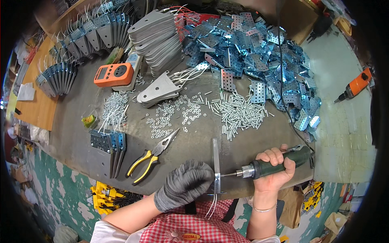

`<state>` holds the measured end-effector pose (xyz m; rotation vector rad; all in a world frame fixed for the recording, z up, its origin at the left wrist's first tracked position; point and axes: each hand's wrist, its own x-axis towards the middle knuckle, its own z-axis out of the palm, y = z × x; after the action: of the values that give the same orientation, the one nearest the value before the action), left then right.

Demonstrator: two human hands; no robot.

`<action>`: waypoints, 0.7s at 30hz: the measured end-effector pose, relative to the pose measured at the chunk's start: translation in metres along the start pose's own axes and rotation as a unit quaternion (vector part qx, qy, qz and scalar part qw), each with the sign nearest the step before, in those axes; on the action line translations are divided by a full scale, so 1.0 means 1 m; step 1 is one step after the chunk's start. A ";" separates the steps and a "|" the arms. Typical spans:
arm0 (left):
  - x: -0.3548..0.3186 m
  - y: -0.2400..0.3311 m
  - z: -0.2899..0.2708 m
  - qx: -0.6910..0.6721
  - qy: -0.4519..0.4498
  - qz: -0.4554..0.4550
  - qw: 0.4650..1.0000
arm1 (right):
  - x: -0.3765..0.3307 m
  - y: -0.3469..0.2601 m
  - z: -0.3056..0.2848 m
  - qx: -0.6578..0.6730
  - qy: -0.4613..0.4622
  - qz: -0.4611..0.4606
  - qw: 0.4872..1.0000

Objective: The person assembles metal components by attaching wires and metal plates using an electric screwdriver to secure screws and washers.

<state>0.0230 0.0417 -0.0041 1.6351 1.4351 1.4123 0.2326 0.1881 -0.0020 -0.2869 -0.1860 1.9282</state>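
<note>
In the head view, a narrow grey metal plate, seen edge-on with a small shiny blue metal bracket at its lower part, stands between the two hands at the near edge of the dark grey bench. Its long axis runs from twelve to six o'clock, and thin white wires trail from it toward six.

The left hand, in a dark grey knitted glove, is nearer: the plate lies at three o'clock from its fingers, which curl closed against it and seem to grip it, though blur hides the fingertips.

The bare right hand has its fingers wrapped around a dark green cylindrical power screwdriver. From these fingers the plate lies toward eight o'clock; the driver's slim bit spans the gap, pointing nearly square to the plate, its tip at the bracket.

Yellow-and-black long-nose pliers lie at eleven o'clock from the glove; a heap of silver screws sits at one o'clock from the plate.
</note>
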 end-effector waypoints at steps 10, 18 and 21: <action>0.004 0.009 -0.007 0.208 -0.064 0.170 0.961 | 0.002 0.003 -0.005 0.021 -0.011 0.012 1.000; 0.007 0.013 -0.004 0.206 -0.055 0.150 0.965 | 0.008 0.003 -0.002 -0.002 -0.080 0.002 0.997; 0.009 0.020 -0.003 0.219 -0.056 0.124 0.966 | 0.022 -0.007 0.003 -0.021 -0.154 0.027 0.987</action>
<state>0.0264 0.0433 0.0178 2.1988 1.6000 1.1570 0.2301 0.2113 0.0004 -0.0189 -0.4267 2.0177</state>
